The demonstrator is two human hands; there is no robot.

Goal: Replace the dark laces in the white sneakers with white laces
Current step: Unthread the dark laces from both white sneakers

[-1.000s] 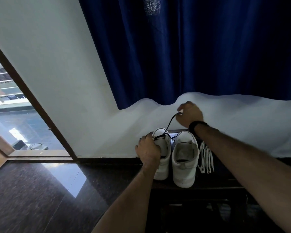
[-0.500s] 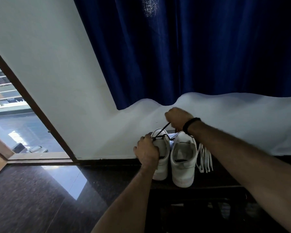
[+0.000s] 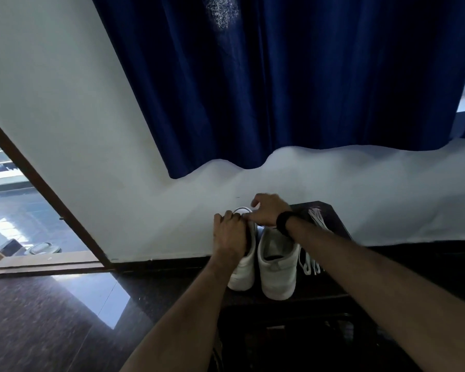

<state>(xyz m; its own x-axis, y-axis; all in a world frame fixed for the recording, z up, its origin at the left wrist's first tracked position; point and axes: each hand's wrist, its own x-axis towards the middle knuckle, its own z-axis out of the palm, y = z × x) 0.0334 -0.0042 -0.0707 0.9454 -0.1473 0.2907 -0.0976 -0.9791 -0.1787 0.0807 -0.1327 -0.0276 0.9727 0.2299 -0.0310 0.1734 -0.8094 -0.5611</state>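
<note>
Two white sneakers stand side by side on a dark surface [image 3: 333,210] against the wall, heels toward us. Our left hand [image 3: 230,233] lies over the left sneaker [image 3: 243,275], fingers curled down around its upper and gripping it near the tongue. Our right hand [image 3: 266,209] reaches across from the right, above the front of the right sneaker [image 3: 278,267], with its thumb and fingers bent together at the toe end of the left shoe, just touching the left hand's fingertips; we cannot tell whether it pinches a lace, since no dark lace shows clearly between the hands. A black band [image 3: 283,222] sits on the right wrist. The white laces [image 3: 316,218] lie in a loose bundle on the surface just beside the right sneaker, partly hidden under our right forearm, with their ends showing again nearer to us. Behind the shoes a white wall [image 3: 65,103] rises, and a dark blue curtain [image 3: 279,76] hangs over its upper part. To the left a brown door frame [image 3: 46,189] opens onto a bright outdoor area, and the glossy dark floor [image 3: 51,318] reflects that light.
</note>
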